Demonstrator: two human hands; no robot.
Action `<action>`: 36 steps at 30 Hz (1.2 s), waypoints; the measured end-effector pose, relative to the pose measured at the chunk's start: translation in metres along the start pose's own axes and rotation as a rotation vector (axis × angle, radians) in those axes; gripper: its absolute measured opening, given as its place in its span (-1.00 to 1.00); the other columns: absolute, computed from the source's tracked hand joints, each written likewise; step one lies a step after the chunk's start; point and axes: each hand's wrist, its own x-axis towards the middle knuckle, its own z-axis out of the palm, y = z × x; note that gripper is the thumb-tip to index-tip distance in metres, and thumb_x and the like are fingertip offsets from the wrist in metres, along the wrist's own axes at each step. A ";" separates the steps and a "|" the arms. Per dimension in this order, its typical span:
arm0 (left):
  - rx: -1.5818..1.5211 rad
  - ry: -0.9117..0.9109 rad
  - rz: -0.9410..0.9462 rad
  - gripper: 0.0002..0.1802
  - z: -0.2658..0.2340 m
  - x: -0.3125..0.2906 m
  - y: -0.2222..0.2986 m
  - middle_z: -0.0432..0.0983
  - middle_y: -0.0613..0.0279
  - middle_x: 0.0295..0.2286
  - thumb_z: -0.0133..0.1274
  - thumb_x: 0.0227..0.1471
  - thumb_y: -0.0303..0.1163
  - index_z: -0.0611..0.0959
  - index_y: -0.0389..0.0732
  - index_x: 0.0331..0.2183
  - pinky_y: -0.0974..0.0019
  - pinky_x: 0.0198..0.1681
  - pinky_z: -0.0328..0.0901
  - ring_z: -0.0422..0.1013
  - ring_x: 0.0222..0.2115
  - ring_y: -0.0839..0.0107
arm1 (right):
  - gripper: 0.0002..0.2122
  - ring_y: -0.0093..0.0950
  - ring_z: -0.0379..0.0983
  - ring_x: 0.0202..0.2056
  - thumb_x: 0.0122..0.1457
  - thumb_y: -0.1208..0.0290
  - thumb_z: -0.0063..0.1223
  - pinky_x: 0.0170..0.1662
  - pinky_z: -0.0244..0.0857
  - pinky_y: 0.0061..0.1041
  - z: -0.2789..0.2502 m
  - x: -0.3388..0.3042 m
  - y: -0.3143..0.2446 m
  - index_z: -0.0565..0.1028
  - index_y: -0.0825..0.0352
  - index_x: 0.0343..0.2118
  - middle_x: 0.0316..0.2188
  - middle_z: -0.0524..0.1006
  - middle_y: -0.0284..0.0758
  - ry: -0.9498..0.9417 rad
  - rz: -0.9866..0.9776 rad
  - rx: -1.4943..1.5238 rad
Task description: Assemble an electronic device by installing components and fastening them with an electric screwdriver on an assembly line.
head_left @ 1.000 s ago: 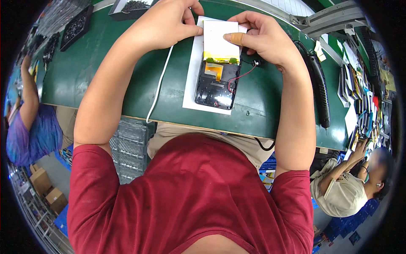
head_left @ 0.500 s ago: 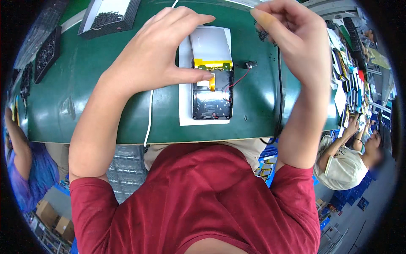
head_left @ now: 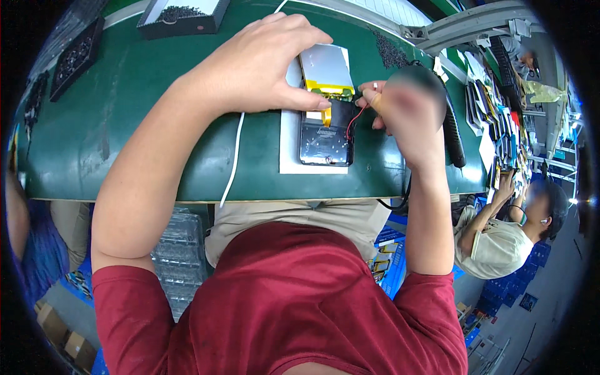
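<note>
An opened flat black device [head_left: 325, 147] lies on a white sheet [head_left: 289, 150] on the green bench. Its silver battery pack [head_left: 326, 64], edged with yellow tape, extends past the case's far end. My left hand [head_left: 269, 65] spans the left side, fingers spread, thumb tip by the orange ribbon [head_left: 327, 117] and forefinger near the battery's far edge. At the device's right, the fingers of my right hand [head_left: 400, 112] are pinched together where the thin red wire [head_left: 356, 120] ends. They mostly cover the small dark part there, and a blur hides much of this hand.
Small black pieces fill a box [head_left: 181, 22] and a dark tray [head_left: 76, 59] at far left; others lie loose [head_left: 390, 50] at the back. A white cable [head_left: 236, 156] crosses the bench. A long black object [head_left: 455, 137] is right of my hand. Co-workers sit on both sides.
My right hand has come down and left from the far right of the bench to the wire's end. My left hand keeps its spread pose over the device. The view has shifted slightly.
</note>
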 end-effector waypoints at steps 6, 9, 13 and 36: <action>-0.123 -0.146 -0.011 -0.14 -0.018 0.004 0.005 0.49 -0.16 -0.14 0.36 -0.14 0.09 0.56 -0.42 0.00 0.08 0.10 0.29 0.40 -0.04 -0.04 | -0.82 -0.75 0.46 -0.51 0.24 0.47 0.26 -0.46 0.26 -0.78 -0.012 0.002 0.005 0.62 0.43 -0.15 -0.40 0.69 -0.34 -0.064 0.018 0.026; -0.117 -0.141 -0.024 -0.15 -0.016 0.005 0.004 0.49 -0.14 -0.12 0.37 -0.14 0.06 0.55 -0.42 0.01 0.12 0.12 0.29 0.40 -0.02 -0.01 | -0.85 -0.73 0.49 -0.51 0.23 0.46 0.27 -0.46 0.30 -0.76 -0.022 0.010 0.005 0.59 0.41 -0.22 -0.41 0.68 -0.33 -0.147 0.072 -0.024; -0.116 -0.130 -0.022 -0.15 -0.015 0.004 0.002 0.49 -0.14 -0.09 0.38 -0.13 0.03 0.54 -0.42 0.02 0.12 0.12 0.29 0.39 0.00 0.00 | -0.83 -0.74 0.48 -0.49 0.29 0.35 0.20 -0.44 0.31 -0.74 -0.031 0.019 -0.002 0.62 0.37 -0.24 -0.42 0.65 -0.41 -0.293 0.088 -0.131; -0.124 -0.114 -0.102 -0.05 -0.015 0.001 -0.003 0.52 -0.23 -0.03 0.44 -0.19 0.01 0.51 -0.43 0.10 0.14 0.12 0.35 0.46 0.01 -0.01 | -0.81 -0.83 0.51 -0.55 0.25 0.18 0.18 -0.55 0.15 -0.82 -0.026 0.073 -0.030 0.61 0.20 -0.33 -0.51 0.64 -0.55 -0.606 0.210 -0.639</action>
